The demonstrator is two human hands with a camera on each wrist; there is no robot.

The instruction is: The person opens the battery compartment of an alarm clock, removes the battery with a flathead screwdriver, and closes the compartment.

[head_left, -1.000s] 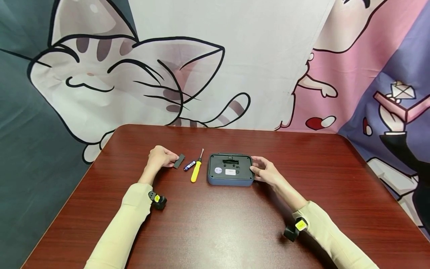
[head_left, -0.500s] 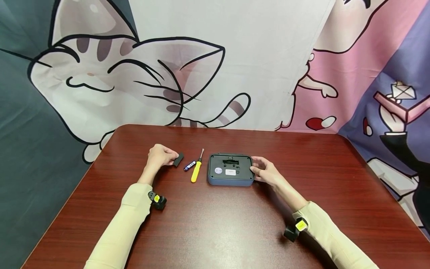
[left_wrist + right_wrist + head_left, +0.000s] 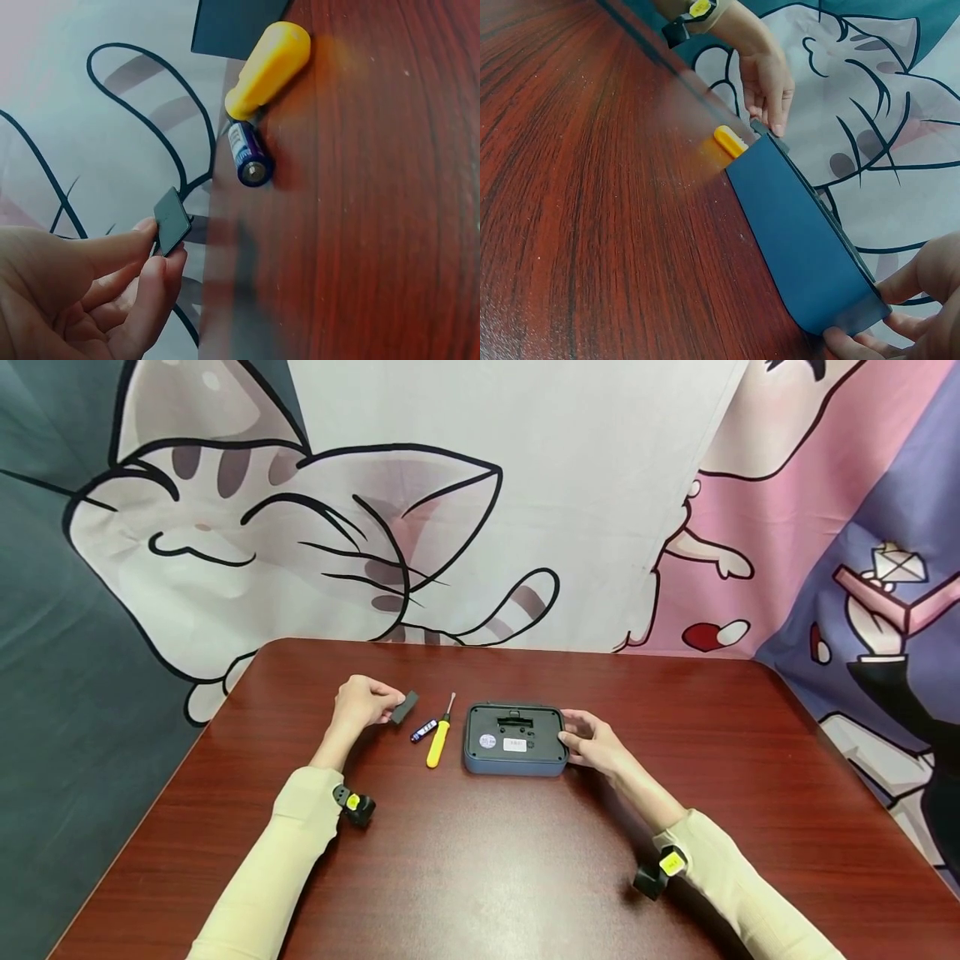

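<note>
My left hand (image 3: 365, 702) pinches a small dark grey battery cover (image 3: 404, 707) between thumb and fingertips, held tilted above the table in the left wrist view (image 3: 172, 221). Just right of it lie a blue-and-white battery (image 3: 423, 731) and a screwdriver (image 3: 438, 743) with a yellow handle. A blue box-shaped device (image 3: 514, 766) rests with its black back (image 3: 487, 760) facing up; a slot-like battery compartment (image 3: 515, 722) is uncovered there. My right hand (image 3: 596, 743) grips the device's right end, thumb at the top edge and fingers low on the side (image 3: 810, 240).
The reddish-brown wooden table (image 3: 480, 860) carries all these things near its far side. Behind it hangs a cloth (image 3: 600, 527) printed with a cartoon cat and other figures. Each wrist wears a small black camera, the left one (image 3: 358, 808) close above the tabletop.
My left hand has shifted slightly away from me and to the right, raising the battery cover with it. The right hand, device, battery and screwdriver have stayed in place.
</note>
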